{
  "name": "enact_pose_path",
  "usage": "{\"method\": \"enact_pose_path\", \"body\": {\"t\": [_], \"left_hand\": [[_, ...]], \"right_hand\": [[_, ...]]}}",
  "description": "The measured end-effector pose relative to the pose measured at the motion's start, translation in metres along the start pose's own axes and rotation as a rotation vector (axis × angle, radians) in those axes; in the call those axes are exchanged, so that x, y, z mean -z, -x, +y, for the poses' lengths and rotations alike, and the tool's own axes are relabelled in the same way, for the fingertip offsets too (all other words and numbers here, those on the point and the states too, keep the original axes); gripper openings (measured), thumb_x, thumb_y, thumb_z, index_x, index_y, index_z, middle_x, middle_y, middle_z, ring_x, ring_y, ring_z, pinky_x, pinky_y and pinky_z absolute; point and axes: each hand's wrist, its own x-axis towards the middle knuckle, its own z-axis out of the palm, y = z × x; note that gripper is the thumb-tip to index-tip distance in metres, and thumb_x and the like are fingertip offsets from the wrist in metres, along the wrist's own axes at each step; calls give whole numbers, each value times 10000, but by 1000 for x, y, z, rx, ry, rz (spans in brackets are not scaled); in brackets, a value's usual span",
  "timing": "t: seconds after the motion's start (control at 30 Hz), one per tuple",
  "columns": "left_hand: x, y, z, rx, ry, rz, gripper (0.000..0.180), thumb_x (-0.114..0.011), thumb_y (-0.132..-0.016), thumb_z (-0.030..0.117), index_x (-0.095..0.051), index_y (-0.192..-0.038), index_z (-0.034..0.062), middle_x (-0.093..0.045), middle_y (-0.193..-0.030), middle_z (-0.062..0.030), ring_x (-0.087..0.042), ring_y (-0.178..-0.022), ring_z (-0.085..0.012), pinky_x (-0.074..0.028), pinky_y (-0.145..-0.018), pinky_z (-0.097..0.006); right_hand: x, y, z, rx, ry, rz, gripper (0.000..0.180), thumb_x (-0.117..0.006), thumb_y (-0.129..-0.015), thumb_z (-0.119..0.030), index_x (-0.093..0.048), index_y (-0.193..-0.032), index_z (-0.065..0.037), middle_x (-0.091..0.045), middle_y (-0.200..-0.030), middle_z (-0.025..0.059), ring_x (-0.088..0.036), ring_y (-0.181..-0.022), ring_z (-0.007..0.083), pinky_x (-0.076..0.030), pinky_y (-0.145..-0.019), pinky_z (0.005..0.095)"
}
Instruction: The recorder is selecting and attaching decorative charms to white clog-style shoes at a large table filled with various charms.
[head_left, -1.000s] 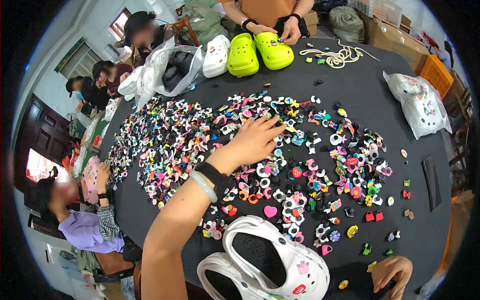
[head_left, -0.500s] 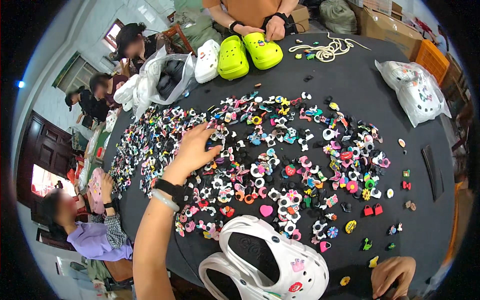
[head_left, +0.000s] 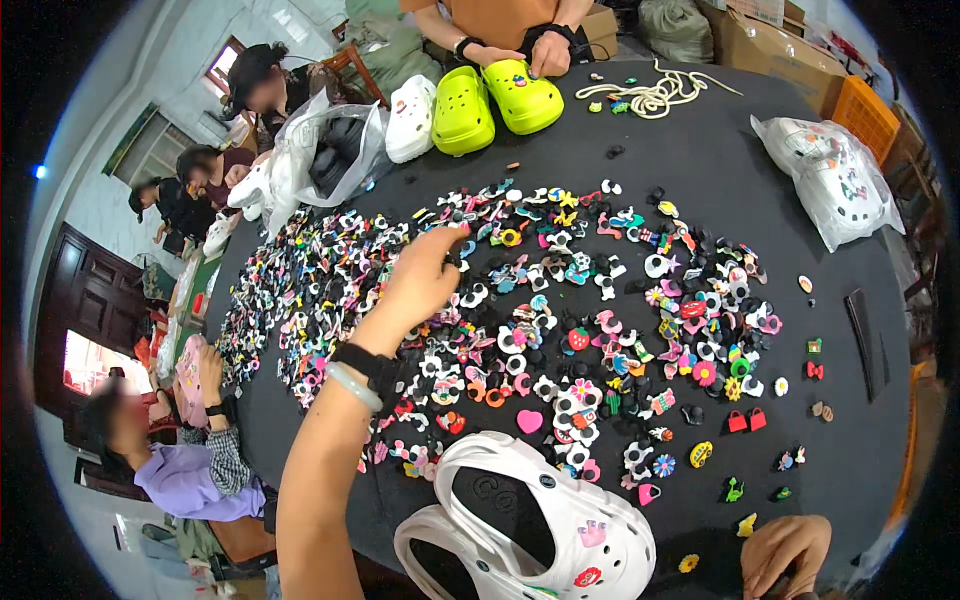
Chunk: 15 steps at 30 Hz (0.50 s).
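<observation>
My left hand (head_left: 422, 272) reaches over the wide heap of small shoe charms (head_left: 330, 270). Its index finger is stretched to charms at the heap's far middle, the thumb apart from it; no held charm can be made out. At the lower right, my right hand (head_left: 787, 555) rests on the black table with fingers curled in; what they hold, if anything, is hidden. Between my arms, close to me, lies a pair of white clogs (head_left: 600, 520). The front one bears a pink crown charm (head_left: 592, 533) and a red charm (head_left: 588, 577). A yellow charm (head_left: 747, 525) lies beside my right hand.
Across the black table (head_left: 700, 130), a person's hands (head_left: 520, 55) hold lime-green clogs (head_left: 528, 97). A white cord (head_left: 660, 95) lies nearby. Bagged white clogs (head_left: 835, 180) are at the far right, above a black strip (head_left: 866, 345). Other people sit along the left.
My left hand has moved right and slightly away from me over the charms, its index finger now stretched further forward. My right hand stays almost still.
</observation>
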Motion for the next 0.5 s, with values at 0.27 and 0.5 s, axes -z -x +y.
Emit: {"method": "enact_pose_path", "body": {"t": [0.27,0.5], "left_hand": [[-53,-30,-5,-104,-97,-53,626,-448,-814,88,-415,-1439,118,-374,-1497,-194,-392,-1339,-393,-281,-1133,-471],[-21,-10,-20,189,-545,-21,608,-588,-848,399,-477,-1400,169,-446,-1432,-200,-395,-1335,-374,-262,-1099,-562]], "right_hand": [[3,-2,3,2,12,53,431,-837,-741,-372,-718,-900,11,-700,-798,128,-634,-625,238,-433,-540,340],[11,-4,0,10,27,-96,380,-818,-775,-328,-713,-952,-8,-703,-890,115,-654,-699,240,-455,-588,337]]}}
